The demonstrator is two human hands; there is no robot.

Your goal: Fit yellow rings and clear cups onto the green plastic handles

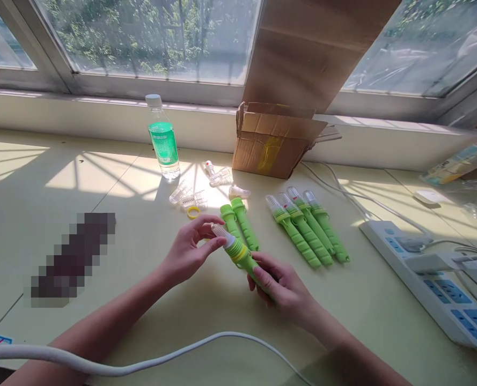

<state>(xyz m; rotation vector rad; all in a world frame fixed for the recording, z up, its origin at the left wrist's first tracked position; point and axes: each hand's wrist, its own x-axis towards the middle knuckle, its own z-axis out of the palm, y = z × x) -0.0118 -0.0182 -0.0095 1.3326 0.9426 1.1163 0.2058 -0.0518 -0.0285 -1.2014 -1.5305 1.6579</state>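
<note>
My right hand (280, 281) is wrapped round the ribbed handle of a green light stick (244, 257) with a yellow ring near its top. The stick is tilted, its top pointing up and left. At that end, my left hand (193, 249) pinches a clear ridged tip piece with a white base (223, 235), which sits at the handle's mouth. Whether the piece is fixed there I cannot tell. Just behind lie two green handles without caps (244, 222). To the right are several green light sticks with clear domed caps (302, 228), side by side.
Clear plastic caps (193, 199), a yellow ring (193, 213) and small clear pieces (239, 192) lie behind my hands. A water bottle (164, 142) and an open cardboard box (276, 139) stand near the window. Power strips (435, 289) lie right; a white cable (174, 348) crosses in front.
</note>
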